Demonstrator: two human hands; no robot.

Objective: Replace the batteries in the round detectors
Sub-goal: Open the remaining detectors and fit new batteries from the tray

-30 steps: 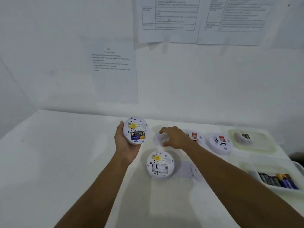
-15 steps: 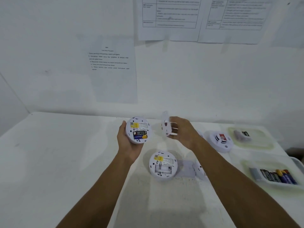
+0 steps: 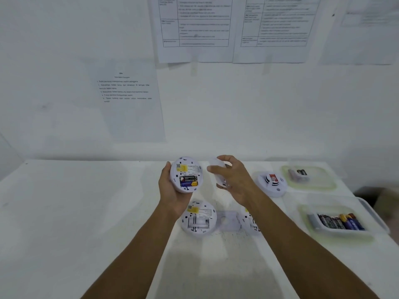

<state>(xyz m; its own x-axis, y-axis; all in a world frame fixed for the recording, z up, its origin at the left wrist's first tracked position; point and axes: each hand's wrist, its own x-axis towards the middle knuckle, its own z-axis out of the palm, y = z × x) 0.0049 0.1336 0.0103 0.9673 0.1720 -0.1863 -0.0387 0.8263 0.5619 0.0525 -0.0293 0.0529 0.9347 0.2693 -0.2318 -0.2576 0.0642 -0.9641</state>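
Observation:
My left hand (image 3: 170, 188) holds a round white detector (image 3: 186, 174) upright above the table, its back facing me with batteries showing in the open compartment. Just to its right, my right hand (image 3: 235, 180) grips a white round back cover (image 3: 217, 171), a small gap from the detector. A second detector (image 3: 198, 217) lies back-up on the table below, its battery bay empty. A third detector (image 3: 250, 221) is mostly hidden behind my right forearm. A fourth detector (image 3: 272, 184) lies face-up at the right.
A loose white cover plate (image 3: 229, 221) lies beside the second detector. At the right stand a tray (image 3: 367, 214) holding several batteries and, farther back, a shallow tray (image 3: 328, 182) holding a few batteries. Papers hang on the wall behind the white table (image 3: 86, 212).
My right hand lifted the white cover off the table and brought it up beside the detector held in my left hand. The left hand has stayed nearly still.

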